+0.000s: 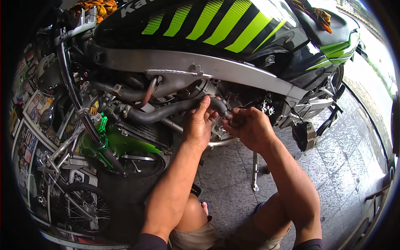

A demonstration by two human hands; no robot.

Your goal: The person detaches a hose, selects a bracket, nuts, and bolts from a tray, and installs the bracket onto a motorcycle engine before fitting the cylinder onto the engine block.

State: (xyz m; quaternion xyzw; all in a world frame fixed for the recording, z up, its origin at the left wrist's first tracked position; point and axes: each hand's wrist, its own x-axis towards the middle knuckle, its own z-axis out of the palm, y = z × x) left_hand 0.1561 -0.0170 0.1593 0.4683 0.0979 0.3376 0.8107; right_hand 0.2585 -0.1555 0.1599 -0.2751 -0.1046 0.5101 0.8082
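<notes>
A curved black rubber hose (156,112) runs across the side of a black and lime-green motorcycle (275,25), below its grey frame beam (241,73). My left hand (200,118) is closed on the hose, thumb on top, just left of its downward bend. At the hose's right end, my right hand (246,125) has curled fingers around or against the fitting; what exactly they pinch is too small and shadowed to make out. Engine parts (216,133) sit behind and below both hands.
A green fairing (108,148) and radiator (137,135) are at the lower left, beside a glass display case (29,137) and a small spoked wheel (85,208). A kickstand (255,175) reaches the tiled floor (333,166); orange-patterned cloths (104,8) lie atop the bike.
</notes>
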